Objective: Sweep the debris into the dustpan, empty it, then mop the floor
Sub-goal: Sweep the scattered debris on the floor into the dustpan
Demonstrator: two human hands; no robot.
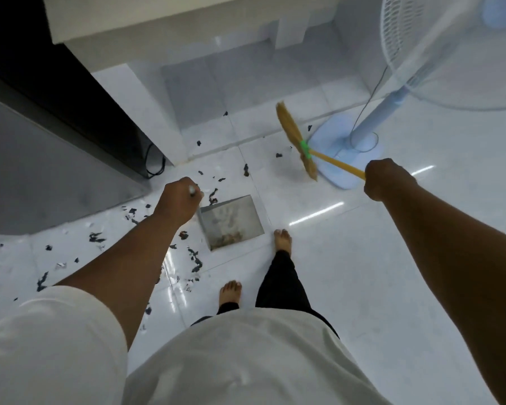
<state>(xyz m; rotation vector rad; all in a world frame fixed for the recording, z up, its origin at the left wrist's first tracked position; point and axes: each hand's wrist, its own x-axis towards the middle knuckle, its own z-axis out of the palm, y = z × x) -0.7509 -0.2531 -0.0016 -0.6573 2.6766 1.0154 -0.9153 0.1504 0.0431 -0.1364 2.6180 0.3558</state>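
My left hand grips the thin upright handle of a metal dustpan that stands on the white tile floor just ahead of my bare feet. Some brownish dirt lies at the pan's near end. My right hand grips the yellow handle of a straw broom, whose bristle head is blurred, over the floor beside the fan's base. Several dark scraps of debris lie scattered left of the dustpan and beyond it, up to the step.
A pale blue standing fan with its cord stands at the right, its base by the broom. A dark cabinet with a black cable sits at the left. A low tiled step runs across ahead. My bare feet stand behind the dustpan.
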